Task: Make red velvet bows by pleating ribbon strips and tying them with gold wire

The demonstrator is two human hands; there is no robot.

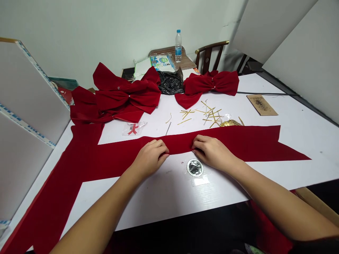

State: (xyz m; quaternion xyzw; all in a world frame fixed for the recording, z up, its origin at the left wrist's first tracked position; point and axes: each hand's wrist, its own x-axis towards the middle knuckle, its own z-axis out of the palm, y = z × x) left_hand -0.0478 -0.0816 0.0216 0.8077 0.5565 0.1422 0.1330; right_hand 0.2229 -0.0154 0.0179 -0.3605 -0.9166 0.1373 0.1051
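Note:
A long red velvet ribbon [251,143] lies across the white table, its right end cut in a notch. My left hand [153,155] pinches its lower edge left of centre, fingers curled. My right hand [208,150] grips the same edge a little to the right, fingers and thumb together. Between the hands a flat stretch of ribbon shows. Just below my right hand sits a round silver-rimmed disc [195,167]. Another wide red strip [60,187] runs down the table's left side, under or against the ribbon's left part.
Red bows [127,97] are piled at the back left, more bows [214,84] at the back right. Between them is a black plastic bag [171,82]. Gold twist ties [212,114], a small packet [134,128], a brown card [262,104] and a water bottle [178,47] stand or lie beyond the ribbon.

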